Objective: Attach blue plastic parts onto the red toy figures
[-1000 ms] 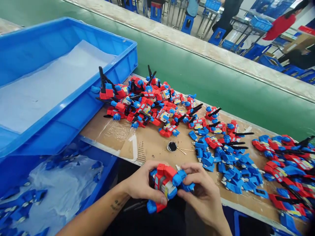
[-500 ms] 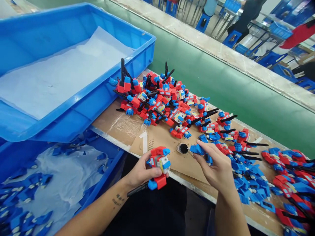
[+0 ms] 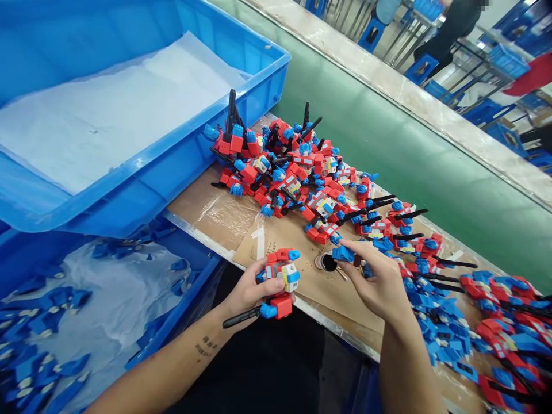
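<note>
Two hands over desk (image 3: 215, 213) front edge: left hand (image 3: 249, 293) grasping red/blue toy robot (image 3: 280, 280) w/ black rod, right hand (image 3: 379, 284) pinching small blue part (image 3: 342, 253) just beside dark hole (image 3: 329, 263), loose robot pile (image 3: 297, 178) behind.

A white number "1" (image 3: 259, 243) is on the brown cardboard sheet (image 3: 215, 213), just above the left hand (image 3: 250, 290) and a little to its left. On the left forearm there is a small dark tattoo (image 3: 206, 347), but its characters are too small to read.
</note>
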Demonstrator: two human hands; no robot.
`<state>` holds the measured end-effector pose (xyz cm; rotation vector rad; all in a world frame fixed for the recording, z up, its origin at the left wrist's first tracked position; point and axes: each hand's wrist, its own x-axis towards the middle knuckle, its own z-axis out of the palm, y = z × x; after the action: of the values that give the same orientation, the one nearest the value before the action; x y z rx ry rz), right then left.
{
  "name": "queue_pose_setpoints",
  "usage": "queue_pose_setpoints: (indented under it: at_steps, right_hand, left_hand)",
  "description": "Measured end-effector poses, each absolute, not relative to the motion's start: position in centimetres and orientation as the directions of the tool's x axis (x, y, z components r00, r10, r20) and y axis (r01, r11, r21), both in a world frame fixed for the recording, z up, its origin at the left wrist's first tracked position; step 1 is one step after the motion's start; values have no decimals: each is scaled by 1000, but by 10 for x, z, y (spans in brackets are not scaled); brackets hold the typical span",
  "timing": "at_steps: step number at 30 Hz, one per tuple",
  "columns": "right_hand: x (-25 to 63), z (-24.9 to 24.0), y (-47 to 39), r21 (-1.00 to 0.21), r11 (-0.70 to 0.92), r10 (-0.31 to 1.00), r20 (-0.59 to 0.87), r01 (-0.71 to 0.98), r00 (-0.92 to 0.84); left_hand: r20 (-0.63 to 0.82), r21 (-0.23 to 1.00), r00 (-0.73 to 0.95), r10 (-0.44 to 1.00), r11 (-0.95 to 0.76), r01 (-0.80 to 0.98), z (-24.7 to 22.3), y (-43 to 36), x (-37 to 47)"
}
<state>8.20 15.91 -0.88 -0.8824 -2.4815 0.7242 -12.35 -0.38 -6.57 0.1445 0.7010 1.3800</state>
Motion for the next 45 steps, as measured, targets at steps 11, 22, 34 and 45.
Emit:
queue_pose_setpoints:
  at_steps: [11, 22, 34, 45]
  right_hand:
    - [68, -23, 74, -958, 267, 915, 286, -102, -286]
    - [74, -17, 61, -872, 488, 764, 415, 22, -493]
    - [90, -19, 63, -514, 779, 622, 703, 358, -344]
    - [240, 30, 98, -357, 519, 593, 805, 776, -27]
  left_hand:
    - [-297, 394, 121, 947, 237, -888, -55, 8, -102]
    - [-336, 520, 14, 942, 198, -831, -37, 4, -86]
    - [-405, 707, -215, 889, 156, -689, -17, 23, -70]
    - [272, 956, 21, 962, -273, 103, 14, 90, -35]
